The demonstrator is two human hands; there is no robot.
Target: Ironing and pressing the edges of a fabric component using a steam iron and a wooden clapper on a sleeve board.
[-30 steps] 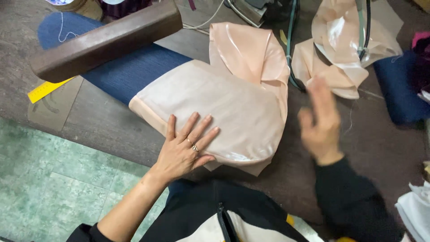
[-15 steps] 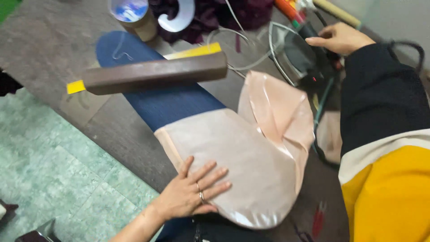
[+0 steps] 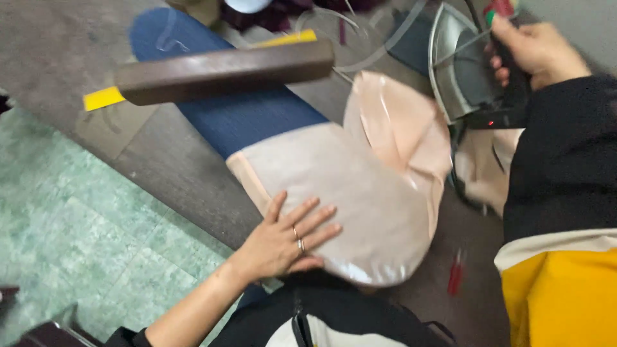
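L hand [image 3: 283,241] flat, fingers spread, pinning pink cloth [image 3: 360,193] on blue pad [image 3: 238,119]. R hand [image 3: 536,51] fist round iron [image 3: 466,71], just beyond cloth. Keep cloth taut, fingers clear.

Soft, even indoor light, with motion blur across the whole frame

No hard shadows fall on the desk [image 3: 186,173]; faint glare sits on the glossy pink fabric [image 3: 360,193] near its lower edge and on the iron [image 3: 463,71]. The right hand [image 3: 536,48] and the small red tool [image 3: 455,277] are smeared (edges especially soft).
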